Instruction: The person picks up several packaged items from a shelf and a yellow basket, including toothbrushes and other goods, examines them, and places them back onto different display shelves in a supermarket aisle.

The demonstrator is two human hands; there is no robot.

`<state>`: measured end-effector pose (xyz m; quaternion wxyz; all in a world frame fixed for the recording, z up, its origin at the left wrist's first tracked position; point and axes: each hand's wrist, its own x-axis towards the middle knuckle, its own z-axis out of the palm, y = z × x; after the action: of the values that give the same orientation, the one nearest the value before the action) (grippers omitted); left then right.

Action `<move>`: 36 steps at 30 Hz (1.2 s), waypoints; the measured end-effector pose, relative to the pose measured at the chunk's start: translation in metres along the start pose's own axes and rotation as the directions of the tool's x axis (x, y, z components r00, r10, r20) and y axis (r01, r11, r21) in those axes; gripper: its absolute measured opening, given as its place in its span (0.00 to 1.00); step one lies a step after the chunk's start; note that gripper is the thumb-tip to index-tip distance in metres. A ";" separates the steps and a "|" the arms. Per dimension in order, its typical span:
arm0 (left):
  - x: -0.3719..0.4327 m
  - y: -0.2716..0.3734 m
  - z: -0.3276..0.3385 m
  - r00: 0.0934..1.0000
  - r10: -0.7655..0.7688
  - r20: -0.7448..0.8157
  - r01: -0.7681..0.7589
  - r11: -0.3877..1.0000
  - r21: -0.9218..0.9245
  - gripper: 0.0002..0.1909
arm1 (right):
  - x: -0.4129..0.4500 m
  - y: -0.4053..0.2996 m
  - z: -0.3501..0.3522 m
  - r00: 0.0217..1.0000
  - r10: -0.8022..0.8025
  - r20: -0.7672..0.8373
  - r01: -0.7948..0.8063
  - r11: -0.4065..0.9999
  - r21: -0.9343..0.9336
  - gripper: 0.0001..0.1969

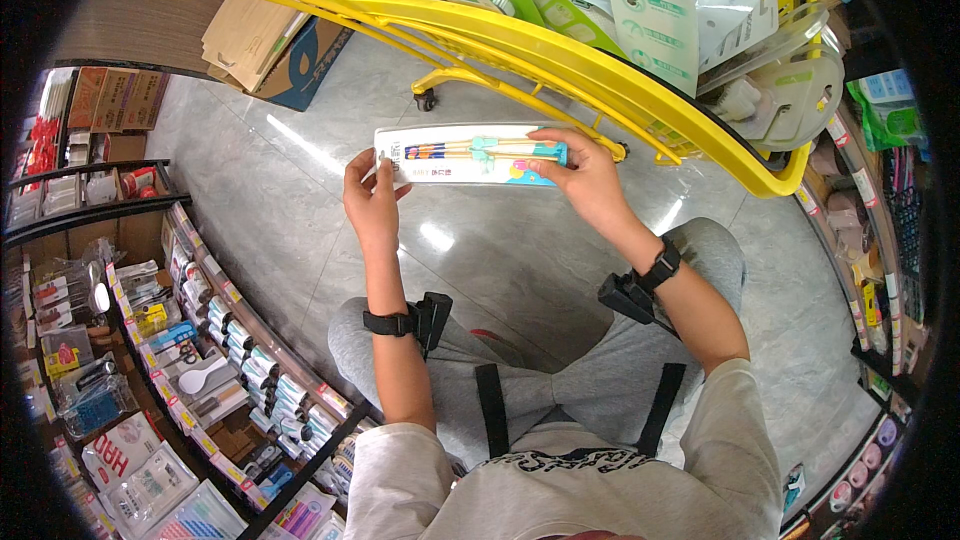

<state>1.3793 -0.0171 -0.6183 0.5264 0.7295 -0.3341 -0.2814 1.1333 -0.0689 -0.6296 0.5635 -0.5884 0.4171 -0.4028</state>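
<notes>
Between both hands, above the floor, I hold a long flat blister pack of children's training chopsticks point(450, 152). Its card is white with a blue and yellow printed end, and light wooden sticks with turquoise joints show through the clear front. My left hand point(373, 191) grips the pack's left end, thumb in front and fingers behind. At the other end my right hand point(583, 167) pinches it, thumb on the front and forefinger along the top edge. The pack lies nearly level across my view, just below the rim of a yellow shopping cart point(570, 45).
Packaged goods point(652, 15) fill the cart. Cardboard boxes point(300, 64) stand on the floor at upper left. A stocked shelf point(225, 382) with price tags runs along my left, holding scissors and a white spoon point(202, 376). More shelving point(847, 187) curves along the right.
</notes>
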 end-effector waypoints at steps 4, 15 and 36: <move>0.001 0.001 0.003 0.999 0.036 0.015 -0.037 0.999 0.024 0.18 | 0.000 0.005 -0.001 1.000 0.003 -0.006 -0.003 1.000 -0.024 0.14; 0.007 -0.013 0.012 0.975 0.224 -0.004 -0.218 0.953 0.212 0.40 | 0.002 0.000 0.003 0.999 -0.036 0.027 0.039 0.989 -0.145 0.16; -0.017 0.005 0.030 0.967 0.212 0.141 -0.230 0.964 0.130 0.36 | 0.000 0.020 0.013 0.981 0.044 -0.188 -0.137 0.845 -0.516 0.40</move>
<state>1.3451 -0.0222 -0.6211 0.4777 0.7048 -0.4657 -0.2412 1.1447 -0.0651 -0.6502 0.3618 -0.6636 0.5850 -0.2941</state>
